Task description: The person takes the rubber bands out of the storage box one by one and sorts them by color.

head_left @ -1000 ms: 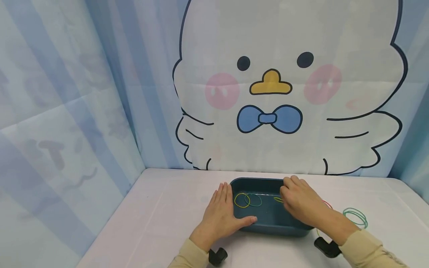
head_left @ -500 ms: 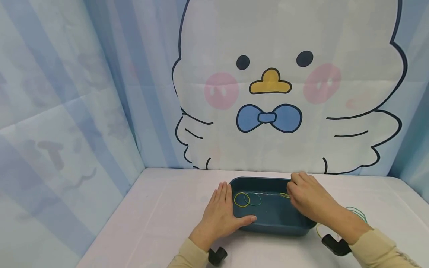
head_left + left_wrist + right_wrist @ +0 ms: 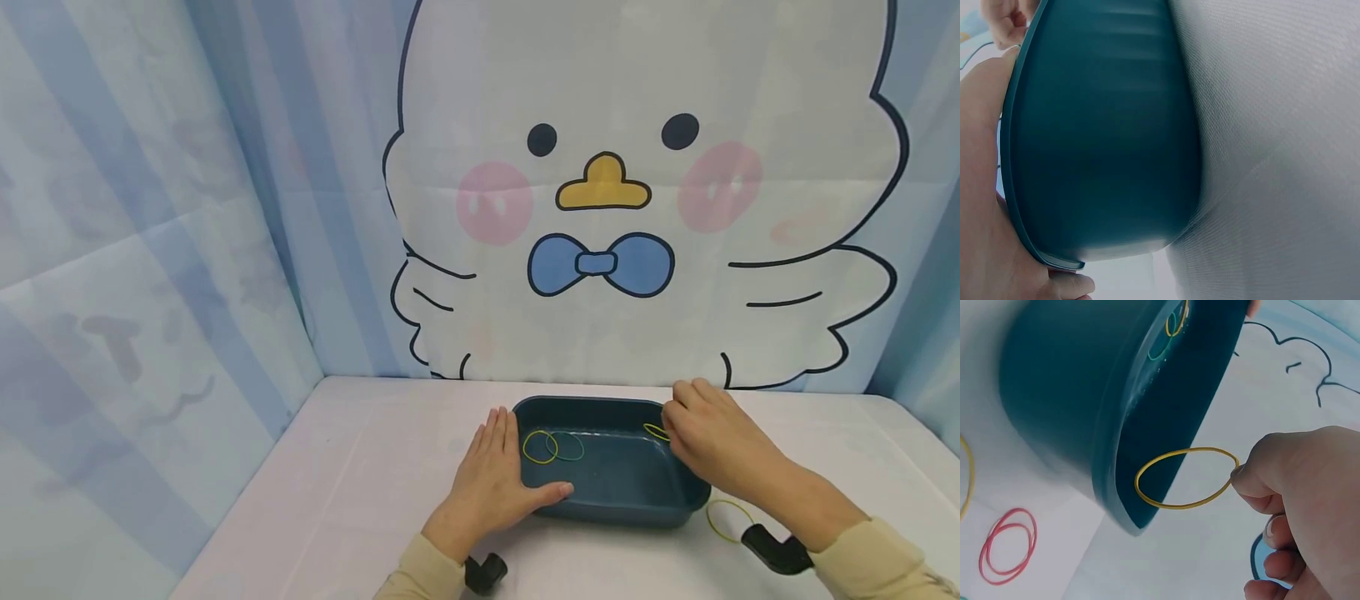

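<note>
Looking through the head camera, I am seeing my left hand (image 3: pixel 491 487) lying flat on the white table (image 3: pixel 360 492) at the 9 o'clock side of the dark teal tray (image 3: pixel 622 504), fingers straight against its wall and the thumb pressing along the near rim. My right hand (image 3: pixel 712 442) is hovering at the tray's 2 o'clock corner, fingertips pinching a yellow rubber band (image 3: pixel 656 431) just above the rim. Inside, a second yellow band (image 3: pixel 540 447) and a green band (image 3: pixel 566 447) are lying overlapped toward 10 o'clock. Another yellow band (image 3: pixel 726 518) is resting on the table at the tray's 4 o'clock, just beside my forearm.

Switching to the left wrist view, I am seeing the tray's outer wall (image 3: pixel 1104 144) filling the frame, my palm (image 3: pixel 985 237) touching its rim.

Moving to the right wrist view, my thumb and forefinger (image 3: pixel 1254 472) are gripping the yellow rubber band (image 3: pixel 1186 477), which is hanging open as a loop over the tray's rim (image 3: pixel 1110 494). Two red bands (image 3: pixel 1009 545) are lying on the table at 7 o'clock, well apart from the tray.
</note>
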`<state>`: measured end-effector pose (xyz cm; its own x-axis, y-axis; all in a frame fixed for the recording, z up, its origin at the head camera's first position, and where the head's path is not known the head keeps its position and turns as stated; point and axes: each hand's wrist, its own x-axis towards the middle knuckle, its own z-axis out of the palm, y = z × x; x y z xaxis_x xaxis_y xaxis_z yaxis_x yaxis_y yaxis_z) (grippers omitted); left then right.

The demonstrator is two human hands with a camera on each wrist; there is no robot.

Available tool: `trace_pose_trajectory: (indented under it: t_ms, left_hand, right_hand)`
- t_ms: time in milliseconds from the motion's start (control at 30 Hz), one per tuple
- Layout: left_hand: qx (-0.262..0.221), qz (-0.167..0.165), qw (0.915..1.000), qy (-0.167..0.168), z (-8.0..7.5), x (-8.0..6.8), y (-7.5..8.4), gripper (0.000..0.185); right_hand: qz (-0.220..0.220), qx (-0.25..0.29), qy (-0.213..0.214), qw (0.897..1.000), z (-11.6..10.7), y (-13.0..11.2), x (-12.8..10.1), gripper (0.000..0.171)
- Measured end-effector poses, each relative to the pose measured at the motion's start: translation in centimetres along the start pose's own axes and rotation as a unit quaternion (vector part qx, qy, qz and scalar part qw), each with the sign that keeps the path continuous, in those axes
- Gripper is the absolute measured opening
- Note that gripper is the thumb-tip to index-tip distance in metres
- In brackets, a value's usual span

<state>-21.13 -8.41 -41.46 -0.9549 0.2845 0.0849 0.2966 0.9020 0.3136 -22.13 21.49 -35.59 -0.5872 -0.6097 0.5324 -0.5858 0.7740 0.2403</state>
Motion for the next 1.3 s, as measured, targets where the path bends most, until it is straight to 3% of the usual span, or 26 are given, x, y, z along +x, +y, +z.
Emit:
trace_pose_trajectory:
  t_ms: [367,967,1300]
  left_hand:
    - [-0.001,0.001,1.0,0.003,0.1,0.1,0.0,0.127]
    - [-0.002,0.004,1.0,0.003,0.0,0.0,0.1,0.126]
    - [-0.013,0.003,0.9999,0.004,0.1,0.0,0.1,0.127]
  right_hand:
    - [0.036,-0.012,-0.041,0.998,-1.5,1.1,-1.0,0.018]
    - [0.031,-0.015,0.011,0.999,-2.0,3.1,-3.8,0.026]
    - [0.055,-0.015,-0.017,0.998,-1.7,3.1,-5.8,0.023]
